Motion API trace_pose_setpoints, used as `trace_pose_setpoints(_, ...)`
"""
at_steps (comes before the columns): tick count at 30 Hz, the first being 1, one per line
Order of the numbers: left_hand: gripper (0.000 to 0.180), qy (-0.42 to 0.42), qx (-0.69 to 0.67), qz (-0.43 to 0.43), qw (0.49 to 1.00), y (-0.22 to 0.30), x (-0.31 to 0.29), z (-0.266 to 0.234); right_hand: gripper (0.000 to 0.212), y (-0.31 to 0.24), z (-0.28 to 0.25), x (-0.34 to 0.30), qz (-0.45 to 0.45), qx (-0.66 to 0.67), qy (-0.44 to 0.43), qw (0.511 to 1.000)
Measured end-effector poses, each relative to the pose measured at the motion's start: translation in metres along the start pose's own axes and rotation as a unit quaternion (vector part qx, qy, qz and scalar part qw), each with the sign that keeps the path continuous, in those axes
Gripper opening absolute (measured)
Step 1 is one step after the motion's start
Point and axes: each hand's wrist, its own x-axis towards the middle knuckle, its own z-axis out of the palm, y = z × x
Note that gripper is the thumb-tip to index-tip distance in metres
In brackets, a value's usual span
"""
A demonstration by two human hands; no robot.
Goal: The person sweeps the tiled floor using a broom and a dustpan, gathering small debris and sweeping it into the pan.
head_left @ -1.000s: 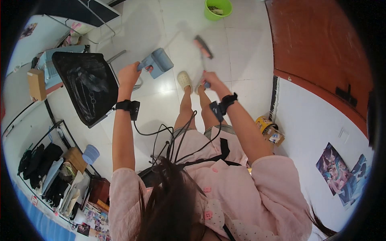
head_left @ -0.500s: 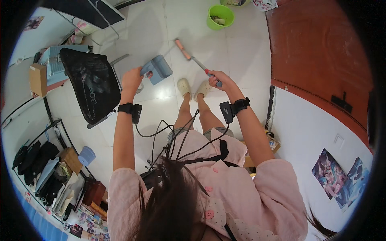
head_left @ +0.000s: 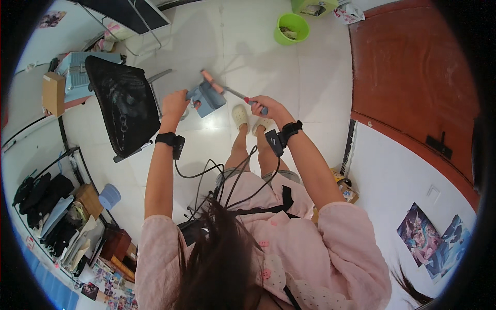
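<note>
My left hand (head_left: 174, 106) is closed round the handle of a grey-blue dustpan (head_left: 211, 106), held out over the floor beside a black mesh chair. In my right hand (head_left: 269, 109) is the grey grip of a small brush (head_left: 235, 93), which has a thin shaft, a red collar and a long orange head. The brush head lies across the far edge of the dustpan in this view. Whether the two touch cannot be made out. Any dirt in the pan is too small to see.
The black chair (head_left: 124, 106) stands close to my left hand. Farther ahead on the pale tiled floor (head_left: 248, 67) is a green bin (head_left: 291, 29) with some waste in it. A brown door (head_left: 408, 77) is on the right, and a loaded shelf rack (head_left: 77, 222) on the left.
My right hand has moved left, bringing the brush head from the open floor over to the dustpan. The dustpan and my left hand have shifted slightly right and nearer.
</note>
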Motion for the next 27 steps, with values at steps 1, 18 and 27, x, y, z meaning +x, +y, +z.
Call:
trace_pose_setpoints(1, 0.021, -0.002, -0.005, -0.002, 1.000, -0.001, 0.000, 0.000, 0.014, -0.008, 0.005, -0.009, 0.086, 0.129, -0.036, 0.987)
trace_pose_setpoints(18, 0.030, 0.019, -0.159, 0.044, 0.986, 0.020, -0.002, -0.077, 0.008, -0.019, -0.060, -0.125, -0.201, -0.009, 0.048, 0.978)
trace_pose_setpoints(27, 0.034, 0.010, -0.229, 0.157, 0.960, 0.033, 0.009, -0.142, 0.006, -0.009, -0.136, -0.157, -0.270, 0.134, 0.076, 0.950)
